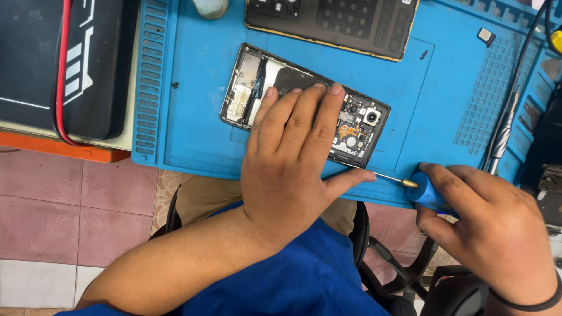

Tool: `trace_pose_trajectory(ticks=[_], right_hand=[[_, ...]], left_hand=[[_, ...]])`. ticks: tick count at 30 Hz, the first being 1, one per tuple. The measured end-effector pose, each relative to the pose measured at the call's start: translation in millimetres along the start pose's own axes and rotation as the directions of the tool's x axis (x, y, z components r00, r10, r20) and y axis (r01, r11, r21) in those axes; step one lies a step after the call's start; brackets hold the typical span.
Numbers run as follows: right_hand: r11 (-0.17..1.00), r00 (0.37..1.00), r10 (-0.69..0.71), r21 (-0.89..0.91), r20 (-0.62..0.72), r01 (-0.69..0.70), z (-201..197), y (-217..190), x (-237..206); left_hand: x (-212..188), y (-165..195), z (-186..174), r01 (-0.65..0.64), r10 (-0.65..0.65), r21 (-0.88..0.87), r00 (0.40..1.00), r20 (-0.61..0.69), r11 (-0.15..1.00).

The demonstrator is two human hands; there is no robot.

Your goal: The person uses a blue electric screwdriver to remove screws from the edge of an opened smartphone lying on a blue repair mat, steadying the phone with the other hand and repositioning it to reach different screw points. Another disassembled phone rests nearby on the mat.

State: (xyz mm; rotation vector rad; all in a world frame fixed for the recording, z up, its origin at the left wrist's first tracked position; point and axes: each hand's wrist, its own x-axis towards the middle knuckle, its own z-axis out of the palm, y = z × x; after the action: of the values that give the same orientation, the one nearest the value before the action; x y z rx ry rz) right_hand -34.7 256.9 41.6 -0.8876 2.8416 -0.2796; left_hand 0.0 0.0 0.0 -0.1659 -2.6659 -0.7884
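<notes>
An opened smartphone (252, 82) with its back cover off lies on a blue repair mat (193, 117), its circuit boards and camera modules showing. My left hand (293, 158) lies flat on top of it, fingers spread, pinning it down. My right hand (492, 228) grips a blue-handled screwdriver (424, 190) at the mat's near edge. Its thin metal shaft points left toward the phone's lower corner, passing by my left thumb.
A removed phone back panel (351, 23) lies at the top of the mat. A black case with a red cable (64, 70) sits to the left. Metal tweezers (503, 131) and a black cable rest on the right. A small chip (486, 36) lies top right.
</notes>
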Motion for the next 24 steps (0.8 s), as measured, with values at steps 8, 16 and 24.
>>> trace_pose_trajectory(ticks=[8,16,24], right_hand=[[1.000,1.000,0.009,0.011,0.006,-0.009,5,-10,0],[1.000,1.000,-0.007,-0.007,0.008,0.007,6,-14,-3],[1.000,1.000,0.013,0.001,0.021,-0.013,-5,-18,-14]], left_hand=[[-7,-7,-4,0.003,-0.003,-0.006,1.000,-0.012,1.000],[-12,-7,-7,0.003,-0.003,0.002,1.000,-0.005,1.000],[-16,4,-15,-0.002,0.002,0.016,1.000,-0.001,1.000]])
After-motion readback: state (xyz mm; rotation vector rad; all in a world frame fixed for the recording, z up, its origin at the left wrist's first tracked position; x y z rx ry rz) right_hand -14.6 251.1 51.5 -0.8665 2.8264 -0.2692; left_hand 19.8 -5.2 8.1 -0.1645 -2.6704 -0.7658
